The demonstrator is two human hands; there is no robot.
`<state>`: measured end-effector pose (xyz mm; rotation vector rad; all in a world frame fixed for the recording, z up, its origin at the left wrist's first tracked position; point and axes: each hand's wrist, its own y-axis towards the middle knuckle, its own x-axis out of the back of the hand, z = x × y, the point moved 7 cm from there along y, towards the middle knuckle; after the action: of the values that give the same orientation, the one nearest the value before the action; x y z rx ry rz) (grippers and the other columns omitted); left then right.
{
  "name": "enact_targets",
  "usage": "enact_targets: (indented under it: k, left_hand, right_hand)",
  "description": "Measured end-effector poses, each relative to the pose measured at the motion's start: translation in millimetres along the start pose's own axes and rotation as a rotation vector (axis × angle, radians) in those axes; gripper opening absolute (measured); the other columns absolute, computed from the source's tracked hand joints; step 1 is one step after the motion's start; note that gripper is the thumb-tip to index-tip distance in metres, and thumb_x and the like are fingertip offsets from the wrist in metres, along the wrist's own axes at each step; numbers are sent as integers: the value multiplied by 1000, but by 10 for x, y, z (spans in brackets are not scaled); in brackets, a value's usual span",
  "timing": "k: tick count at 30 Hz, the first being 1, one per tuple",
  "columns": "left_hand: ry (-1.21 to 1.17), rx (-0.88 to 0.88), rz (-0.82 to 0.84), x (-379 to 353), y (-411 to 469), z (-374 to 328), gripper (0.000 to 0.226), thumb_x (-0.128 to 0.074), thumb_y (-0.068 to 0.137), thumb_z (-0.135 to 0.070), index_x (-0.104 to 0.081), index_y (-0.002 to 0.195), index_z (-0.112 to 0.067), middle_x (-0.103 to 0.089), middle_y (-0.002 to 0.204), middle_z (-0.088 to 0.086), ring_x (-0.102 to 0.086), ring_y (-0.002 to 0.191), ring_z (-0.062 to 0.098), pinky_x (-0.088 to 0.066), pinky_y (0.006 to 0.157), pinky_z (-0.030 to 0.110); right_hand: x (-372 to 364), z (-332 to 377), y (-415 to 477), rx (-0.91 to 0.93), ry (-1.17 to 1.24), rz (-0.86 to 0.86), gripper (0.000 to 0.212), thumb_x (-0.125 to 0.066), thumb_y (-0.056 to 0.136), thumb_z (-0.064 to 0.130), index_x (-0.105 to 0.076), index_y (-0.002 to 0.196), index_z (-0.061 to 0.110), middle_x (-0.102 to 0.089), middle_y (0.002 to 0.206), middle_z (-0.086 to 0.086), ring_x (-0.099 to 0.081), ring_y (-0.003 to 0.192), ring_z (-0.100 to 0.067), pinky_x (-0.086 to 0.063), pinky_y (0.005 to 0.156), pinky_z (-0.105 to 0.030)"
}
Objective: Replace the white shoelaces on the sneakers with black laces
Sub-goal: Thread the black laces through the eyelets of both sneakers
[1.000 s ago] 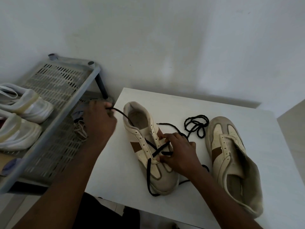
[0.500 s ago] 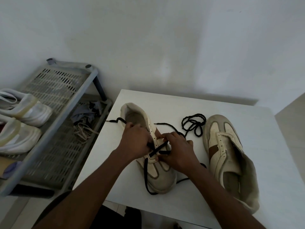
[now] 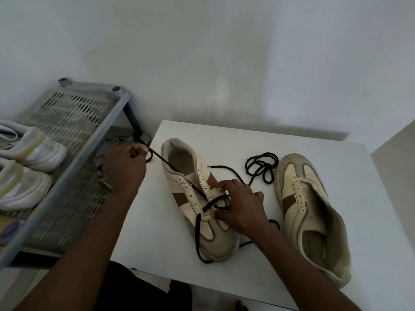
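Head view: a white table (image 3: pixel 224 140) stands against a white wall (image 3: pixel 224 52), with a grey rack (image 3: pixel 74 122) on the left. The sneaker (image 3: pixel 190 189) lies mid-table. The left hand (image 3: pixel 125 167) pinches the lace (image 3: pixel 162 160), taut at the far left. The right hand (image 3: pixel 240 207) holds the sneaker, its fingers curled on either side of the lace crossing.

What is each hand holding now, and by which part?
Left hand pinches the black lace near its free end; right hand grips the half-laced sneaker by its eyelet flap.
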<state>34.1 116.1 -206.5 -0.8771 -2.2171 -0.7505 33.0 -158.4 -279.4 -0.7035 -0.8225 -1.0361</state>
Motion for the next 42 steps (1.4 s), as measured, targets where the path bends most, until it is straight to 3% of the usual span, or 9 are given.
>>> enact_targets:
  k: [3,6,10,12,19,29,35,38,42]
  left_hand:
    - [-95,164,2,-4,-1,163,16,-67,87,-20,-71,97,-8,-71,96,11,-66,92,28,-52,82,37]
    - [193,-206,74,-48,-74,-208,24,-72,82,-27,-69,101,-13,-68,99,6,-62,95,24,-47,83,37]
    - [47,-541,669,-539,-626,-664,6,-72,81,-28,-71,80,-22,-66,83,-9,-60,82,6,-48,75,28]
    - [188,-625,742,-711,-782,-690,10,-72,81,-30,-75,82,-21,-68,85,-7,-61,88,10,-43,79,26]
    - [534,-647,721,-790,-900,-669,27,-52,90,-35,-68,111,-37,-58,111,-7,-39,120,17,-20,103,35]
    - [439,-593,697,-837,-873,-670,16,-68,81,-36,-75,95,-37,-56,100,-9,-41,113,16,-26,99,36]
    - [82,-440,301,-416,-398,-557,11,-73,78,-7,-76,88,-12,-64,100,5,-53,95,17,-39,83,28]
    - [69,-248,85,-213,-117,-226,13,-71,82,-8,-74,95,-6,-67,103,13,-61,96,26,-45,82,31]
    - [8,-68,-6,-210,-5,18,18,-68,86,-16,-71,99,-5,-68,102,16,-63,95,28,-52,88,41]
  right_hand:
    - [2,15,6,0,-6,12,67,-74,73,50,-44,132,34,-49,127,13,-43,121,-14,-29,96,-38]
    - [18,29,7,6,11,16,68,-74,73,50,-45,132,33,-50,127,12,-43,120,-14,-30,96,-37]
    - [27,27,1,15,7,18,68,-75,74,50,-46,133,34,-50,127,12,-44,120,-14,-30,96,-37]
    - [29,25,0,16,9,15,67,-75,73,50,-46,132,34,-51,127,12,-44,119,-14,-30,95,-36]
    - [27,20,21,13,29,4,66,-76,71,49,-48,129,34,-52,122,12,-45,117,-14,-29,92,-35]
    - [3,-7,14,19,13,8,66,-74,73,51,-46,131,34,-51,125,13,-44,119,-14,-27,89,-34]
    - [-6,-30,7,13,5,22,66,-72,75,53,-46,132,33,-50,129,12,-44,122,-16,-30,95,-39]
    - [-19,-36,14,11,24,16,67,-73,73,54,-47,131,33,-50,127,13,-45,120,-15,-31,93,-38]
    - [-14,-40,27,6,37,20,67,-73,72,55,-48,130,32,-51,126,13,-46,119,-14,-32,94,-38]
